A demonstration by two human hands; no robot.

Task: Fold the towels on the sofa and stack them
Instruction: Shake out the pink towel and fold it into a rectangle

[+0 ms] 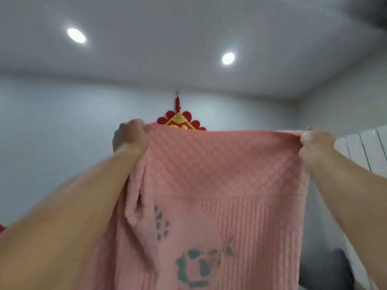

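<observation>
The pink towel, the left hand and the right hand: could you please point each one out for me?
pink towel [219,168], head view, on its quilted upper panel.
left hand [130,138], head view, on the back of the hand.
right hand [316,140], head view, on the knuckles.

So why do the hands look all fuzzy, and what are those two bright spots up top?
Head view: the left hand and right hand gripping the pink towel are smeared by motion blur; the spots are ceiling lights, glaring white; the wide lens stretches the arms near the edges.
</observation>
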